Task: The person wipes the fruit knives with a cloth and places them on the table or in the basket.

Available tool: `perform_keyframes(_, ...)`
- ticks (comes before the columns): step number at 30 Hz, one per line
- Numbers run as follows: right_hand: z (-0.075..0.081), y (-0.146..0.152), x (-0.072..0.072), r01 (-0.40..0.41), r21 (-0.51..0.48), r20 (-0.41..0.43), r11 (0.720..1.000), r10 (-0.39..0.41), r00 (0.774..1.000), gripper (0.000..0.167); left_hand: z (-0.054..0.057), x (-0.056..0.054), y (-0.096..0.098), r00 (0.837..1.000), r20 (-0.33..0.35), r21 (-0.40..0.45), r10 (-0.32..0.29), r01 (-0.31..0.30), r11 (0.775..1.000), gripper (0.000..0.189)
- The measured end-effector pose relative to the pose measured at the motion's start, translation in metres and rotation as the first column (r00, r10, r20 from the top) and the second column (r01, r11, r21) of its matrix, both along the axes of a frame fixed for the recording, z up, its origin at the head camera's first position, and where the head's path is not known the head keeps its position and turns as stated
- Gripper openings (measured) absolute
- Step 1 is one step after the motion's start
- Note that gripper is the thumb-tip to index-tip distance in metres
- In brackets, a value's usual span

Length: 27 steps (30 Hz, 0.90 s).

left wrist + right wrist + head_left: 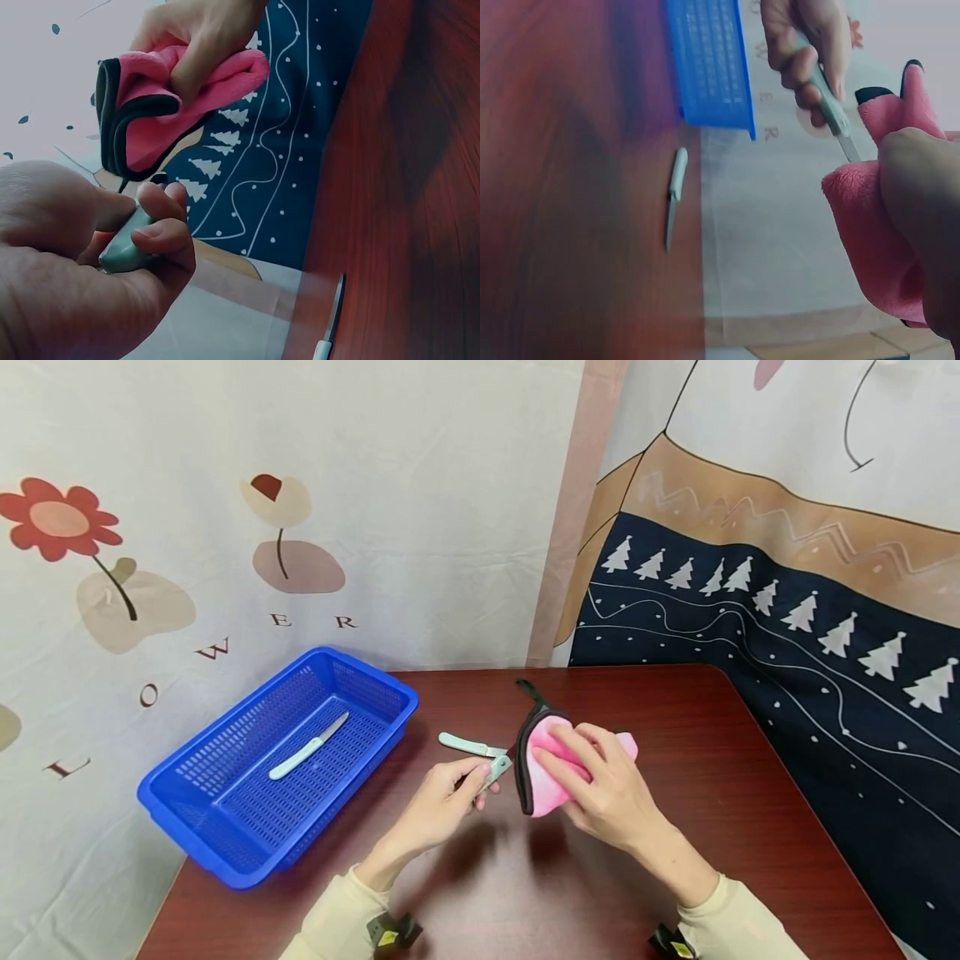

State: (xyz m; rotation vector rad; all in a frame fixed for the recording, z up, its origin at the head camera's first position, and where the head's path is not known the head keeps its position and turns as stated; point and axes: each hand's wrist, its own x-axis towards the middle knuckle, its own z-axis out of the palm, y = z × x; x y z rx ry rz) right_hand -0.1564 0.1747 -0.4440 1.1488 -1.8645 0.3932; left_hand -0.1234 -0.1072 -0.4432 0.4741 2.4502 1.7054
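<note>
Green-handled knife meets pink cloth

The left hand (441,797) grips the green-handled knife (497,768); to its right, the right hand (613,787) pinches the pink cloth (546,792), hiding the blade's tip. Just far of them, a second knife (465,743) lies on the surface (720,793); left, a blue basket (300,814) holds a third knife (296,762).
</note>
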Motion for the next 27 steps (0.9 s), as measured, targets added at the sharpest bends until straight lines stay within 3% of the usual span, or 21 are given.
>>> perform_keyframes(5, -0.003, -0.012, 0.003, -0.029, 0.089, -0.081, 0.996, 0.036, 0.996, 0.036, -0.001, 0.0, -0.001, 0.999, -0.009, 0.023, -0.04, 0.04, 0.999, 0.032)
perform_keyframes(10, -0.005, -0.018, 0.005, 0.008, 0.116, -0.105, 0.993, 0.005, 0.994, 0.035, -0.001, 0.001, -0.002, 0.997, -0.002, 0.058, -0.082, 0.082, 0.995, 0.032)
perform_keyframes(27, -0.002, 0.003, -0.003, 0.135, 0.151, 0.012, 0.979, -0.138, 0.99, 0.041, 0.002, 0.001, -0.005, 0.995, 0.005, 0.047, -0.098, 0.098, 0.994, 0.035)
